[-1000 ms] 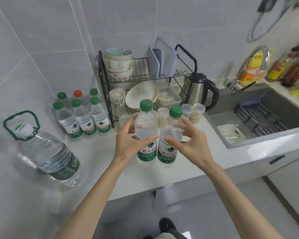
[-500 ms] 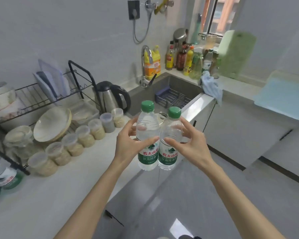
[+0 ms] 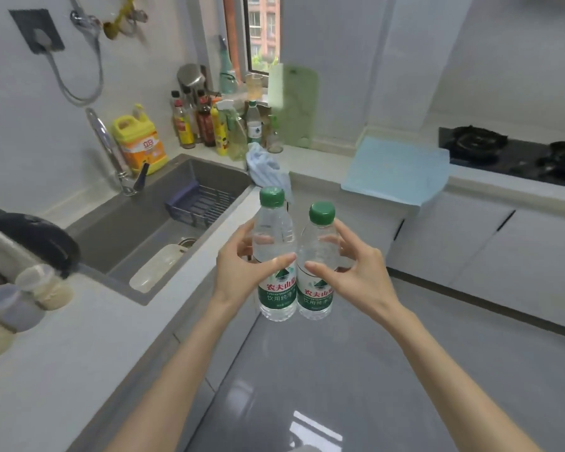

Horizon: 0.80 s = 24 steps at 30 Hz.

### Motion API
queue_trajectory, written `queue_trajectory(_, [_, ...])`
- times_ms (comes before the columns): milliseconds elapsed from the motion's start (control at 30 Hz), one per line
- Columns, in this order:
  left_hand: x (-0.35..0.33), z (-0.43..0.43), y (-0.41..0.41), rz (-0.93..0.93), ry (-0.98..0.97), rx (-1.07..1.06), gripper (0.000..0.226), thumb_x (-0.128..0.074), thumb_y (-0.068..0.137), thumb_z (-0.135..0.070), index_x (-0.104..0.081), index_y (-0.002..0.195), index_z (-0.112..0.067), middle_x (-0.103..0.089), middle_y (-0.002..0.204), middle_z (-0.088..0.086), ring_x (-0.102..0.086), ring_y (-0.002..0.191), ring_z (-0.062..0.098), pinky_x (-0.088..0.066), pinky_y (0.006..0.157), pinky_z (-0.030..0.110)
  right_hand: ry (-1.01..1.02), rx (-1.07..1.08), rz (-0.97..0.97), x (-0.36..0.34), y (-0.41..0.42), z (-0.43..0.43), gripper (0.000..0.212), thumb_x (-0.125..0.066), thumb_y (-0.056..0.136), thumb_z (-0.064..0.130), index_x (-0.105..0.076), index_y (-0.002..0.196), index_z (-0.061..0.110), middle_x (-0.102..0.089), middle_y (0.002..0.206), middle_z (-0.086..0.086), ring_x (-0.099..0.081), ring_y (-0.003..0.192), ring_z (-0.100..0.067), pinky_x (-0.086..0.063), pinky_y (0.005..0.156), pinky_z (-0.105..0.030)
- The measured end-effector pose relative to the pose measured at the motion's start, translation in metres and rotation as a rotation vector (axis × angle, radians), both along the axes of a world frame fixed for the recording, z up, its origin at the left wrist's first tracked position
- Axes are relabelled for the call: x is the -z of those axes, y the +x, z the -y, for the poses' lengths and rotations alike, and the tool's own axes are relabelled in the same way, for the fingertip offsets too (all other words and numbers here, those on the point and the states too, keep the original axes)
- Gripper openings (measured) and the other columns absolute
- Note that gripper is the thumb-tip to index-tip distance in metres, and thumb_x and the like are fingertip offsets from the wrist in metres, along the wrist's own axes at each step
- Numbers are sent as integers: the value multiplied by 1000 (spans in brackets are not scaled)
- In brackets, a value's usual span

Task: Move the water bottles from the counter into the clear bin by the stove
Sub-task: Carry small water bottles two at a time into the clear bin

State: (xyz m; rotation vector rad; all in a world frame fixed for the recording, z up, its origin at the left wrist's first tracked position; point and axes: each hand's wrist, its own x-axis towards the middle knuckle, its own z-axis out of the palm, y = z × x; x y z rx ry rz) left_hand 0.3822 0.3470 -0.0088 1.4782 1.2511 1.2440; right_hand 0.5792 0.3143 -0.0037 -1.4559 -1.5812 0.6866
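Grey floor [image 3: 340, 370] and a white surface [image 3: 62, 337] frame this kitchen scene, where a person stands holding two green-capped water bottles upright and side by side, above the floor and just off the surface's edge. The left hand [image 3: 238, 275] has its grip closed around the left bottle [image 3: 274, 230], thumb across the front just above the label and fingers wrapped behind. The right hand [image 3: 359, 275] holds the right bottle [image 3: 318, 243] the same way, its grip curled round the clear middle.

At left, a grey sink [image 3: 137, 230] is set into the surface, with a faucet [image 3: 105, 145] and a yellow detergent jug [image 3: 141, 141] behind it and a kettle [image 3: 17, 243] at the near left edge. At far right, a black stove [image 3: 509, 154] sits beside a pale blue mat [image 3: 395, 171]. A green cutting board [image 3: 292, 106] leans in the far corner under the window.
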Motion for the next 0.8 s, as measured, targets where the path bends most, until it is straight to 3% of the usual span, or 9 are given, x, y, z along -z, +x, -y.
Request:
queue_trajectory(100, [1, -21, 51, 5, -5, 65, 80, -87, 53, -45, -56, 126, -32, -73, 104, -1, -65, 105, 12, -53, 90, 47, -3, 57, 19, 0, 48, -6, 85, -75, 66, 57, -38, 141, 48, -66, 115, 18, -61, 108, -9, -55, 86, -45])
queue_trajectory(267, [-2, -57, 125, -30, 3, 207, 78, -89, 60, -33, -56, 130, -28, -72, 105, -4, -66, 102, 9, -55, 90, 38, -5, 190, 16, -1, 115, -16, 84, -75, 65, 57, -37, 140, 50, -67, 114, 18, -62, 105, -7, -54, 88, -43])
queue_trajectory(367, [-5, -79, 163, -41, 1, 309, 76, -88, 59, -36, -57, 127, -31, -72, 106, -2, -66, 102, 10, -55, 89, 36, -2, 263, 4, 1, 148, -25, 84, -73, 64, 59, -39, 139, 49, -68, 113, 17, -64, 105, -4, -52, 93, -42])
queue_trajectory(533, [-11, -125, 234, -20, 20, 436, 66, -87, 65, -21, -60, 124, -29, -72, 107, -10, -65, 100, 2, -50, 75, 11, 10, 391, -4, 2, 207, -55, 83, -72, 62, 63, -41, 138, 48, -68, 112, 20, -62, 106, 0, -48, 99, -42])
queue_trajectory(633, [-11, -159, 276, -20, 32, 507, 66, -87, 65, -23, -60, 125, -32, -71, 108, -12, -65, 100, 2, -50, 75, 11, 9, 459, 4, 1, 243, -80, 85, -74, 64, 61, -42, 140, 44, -68, 113, 19, -61, 108, 0, -47, 102, -37])
queue_trajectory(733, [-15, -195, 323, 2, 45, 571, 63, -86, 67, -20, -60, 123, -32, -72, 105, -14, -66, 96, -1, -50, 75, 12, 8, 508, 11, -6, 281, -106, 74, -80, 70, 46, -45, 135, 47, -65, 109, 26, -58, 106, 9, -47, 99, -27])
queue_trajectory(800, [-18, -218, 352, 10, 45, 607, 63, -86, 67, -20, -60, 123, -34, -71, 103, -16, -66, 95, -2, -50, 74, 12, 6, 542, 16, -10, 306, -123, 76, -79, 70, 46, -45, 137, 45, -67, 112, 22, -59, 108, 5, -49, 99, -30])
